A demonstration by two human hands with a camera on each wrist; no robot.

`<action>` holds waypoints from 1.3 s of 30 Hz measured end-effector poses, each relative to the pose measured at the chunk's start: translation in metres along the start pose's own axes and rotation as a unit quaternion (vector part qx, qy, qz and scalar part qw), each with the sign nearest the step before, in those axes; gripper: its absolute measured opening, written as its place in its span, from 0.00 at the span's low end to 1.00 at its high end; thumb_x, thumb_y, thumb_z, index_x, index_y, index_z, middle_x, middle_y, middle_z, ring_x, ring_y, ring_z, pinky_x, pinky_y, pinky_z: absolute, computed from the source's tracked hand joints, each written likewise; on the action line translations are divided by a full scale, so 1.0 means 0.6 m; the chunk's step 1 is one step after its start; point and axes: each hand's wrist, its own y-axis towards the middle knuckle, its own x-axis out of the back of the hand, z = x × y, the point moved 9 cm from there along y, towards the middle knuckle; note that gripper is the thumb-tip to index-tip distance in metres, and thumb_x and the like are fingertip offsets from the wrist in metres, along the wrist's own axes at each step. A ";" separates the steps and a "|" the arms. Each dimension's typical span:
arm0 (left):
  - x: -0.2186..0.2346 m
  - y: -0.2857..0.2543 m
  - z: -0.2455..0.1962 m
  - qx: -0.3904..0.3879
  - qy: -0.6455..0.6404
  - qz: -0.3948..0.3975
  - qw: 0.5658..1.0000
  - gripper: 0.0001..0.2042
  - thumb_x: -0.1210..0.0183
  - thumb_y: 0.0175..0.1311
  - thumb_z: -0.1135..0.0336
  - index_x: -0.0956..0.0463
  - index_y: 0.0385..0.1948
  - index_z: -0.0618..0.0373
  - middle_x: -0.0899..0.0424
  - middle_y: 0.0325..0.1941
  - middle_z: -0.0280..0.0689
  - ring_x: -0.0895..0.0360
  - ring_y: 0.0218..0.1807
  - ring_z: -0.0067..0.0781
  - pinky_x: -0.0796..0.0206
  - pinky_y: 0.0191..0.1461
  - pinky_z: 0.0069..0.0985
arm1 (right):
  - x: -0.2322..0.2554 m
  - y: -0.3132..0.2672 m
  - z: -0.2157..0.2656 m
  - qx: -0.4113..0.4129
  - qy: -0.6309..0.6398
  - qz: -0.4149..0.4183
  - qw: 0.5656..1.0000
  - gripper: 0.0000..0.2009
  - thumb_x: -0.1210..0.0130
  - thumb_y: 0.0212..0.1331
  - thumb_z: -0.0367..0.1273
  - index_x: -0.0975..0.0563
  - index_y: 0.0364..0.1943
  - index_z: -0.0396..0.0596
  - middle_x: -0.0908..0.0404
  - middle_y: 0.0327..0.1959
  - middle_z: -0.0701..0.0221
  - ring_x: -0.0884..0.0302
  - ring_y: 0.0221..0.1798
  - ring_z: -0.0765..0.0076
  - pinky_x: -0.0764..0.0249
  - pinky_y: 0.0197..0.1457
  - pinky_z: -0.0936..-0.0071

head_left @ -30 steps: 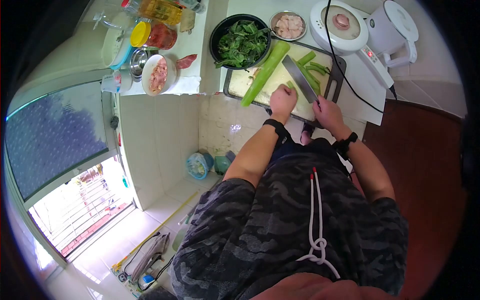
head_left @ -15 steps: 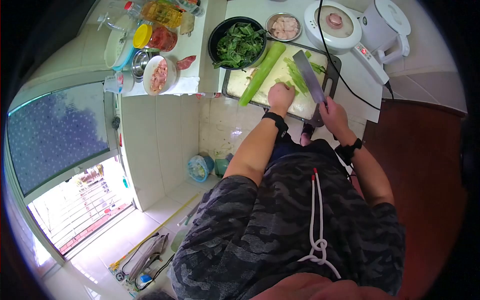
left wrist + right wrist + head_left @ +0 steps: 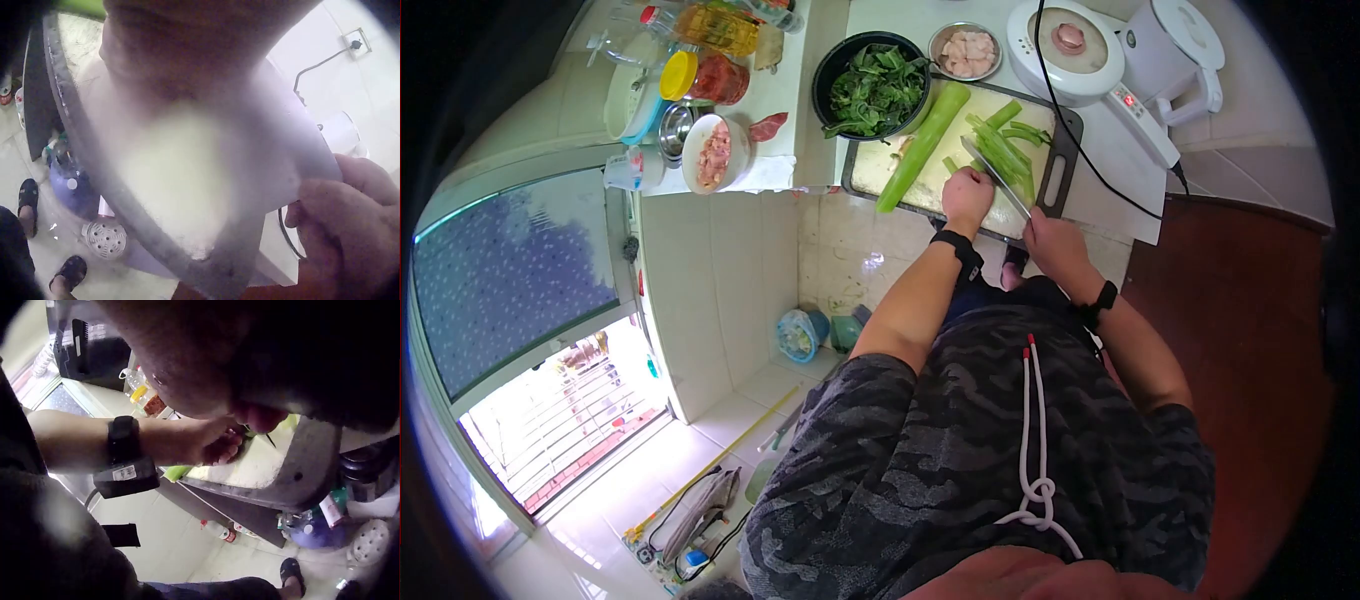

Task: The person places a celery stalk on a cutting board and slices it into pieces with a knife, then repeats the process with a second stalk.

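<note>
In the head view, taking the cutting board (image 3: 912, 196) as the clock's centre, the right hand (image 3: 1057, 247) is coming in from five o'clock, its fingers curling round the handle of the cleaver (image 3: 1001, 184). The blade is standing edge-on to the head view, slanting up and left over the board, close to the fingertips of the left hand (image 3: 967, 197).

The left hand is sitting at the board's six o'clock side, its fingers curling inward in a narrow shape. A short green piece (image 3: 950, 165) is lying right by it; whether the fingers are pinching it, I cannot tell.

The cut green stalks (image 3: 1007, 150) are lying in a loose pile toward two o'clock, just beyond the blade. A thick green stalk (image 3: 925, 148) is lying slantwise at nine o'clock, its lower end reaching over the board's rim.

Around the board, a black pot (image 3: 818, 92) is holding leafy greens (image 3: 875, 88) at ten o'clock, and a metal bowl (image 3: 936, 62) is holding pale meat chunks (image 3: 968, 54) at twelve. A white electric cooker (image 3: 1050, 85) is standing at one o'clock, with a white kettle (image 3: 1170, 60) beside it at two.
</note>
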 end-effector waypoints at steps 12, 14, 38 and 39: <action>0.001 -0.003 -0.007 -0.008 0.016 0.000 1.000 0.12 0.45 0.57 0.58 0.19 0.27 0.57 0.16 0.29 0.50 0.18 0.36 0.54 0.26 0.43 0.43 | -0.006 0.007 0.000 -0.012 0.020 0.018 1.000 0.08 0.52 0.62 0.34 0.28 0.33 0.43 0.20 0.22 0.55 0.20 0.29 0.42 0.26 0.34 0.47; 0.003 -0.004 -0.007 -0.013 0.012 -0.005 1.000 0.12 0.45 0.57 0.58 0.19 0.27 0.57 0.16 0.29 0.50 0.18 0.36 0.54 0.26 0.42 0.43 | -0.013 0.011 0.000 -0.013 0.016 0.013 1.000 0.08 0.52 0.63 0.34 0.28 0.33 0.43 0.20 0.22 0.55 0.20 0.29 0.42 0.26 0.33 0.47; 0.001 -0.003 -0.008 -0.027 0.047 0.000 0.999 0.13 0.48 0.60 0.59 0.18 0.31 0.57 0.16 0.33 0.51 0.18 0.39 0.55 0.26 0.45 0.45 | -0.035 0.025 -0.009 -0.026 0.030 0.013 0.999 0.10 0.53 0.63 0.37 0.27 0.32 0.43 0.20 0.24 0.53 0.21 0.31 0.41 0.28 0.35 0.45; 0.000 -0.003 -0.006 -0.028 0.049 0.000 0.998 0.13 0.48 0.60 0.59 0.18 0.31 0.57 0.16 0.33 0.51 0.18 0.39 0.55 0.26 0.45 0.45 | -0.033 0.032 -0.004 -0.015 0.038 -0.003 0.999 0.11 0.53 0.63 0.37 0.27 0.33 0.43 0.21 0.24 0.53 0.21 0.31 0.41 0.28 0.35 0.45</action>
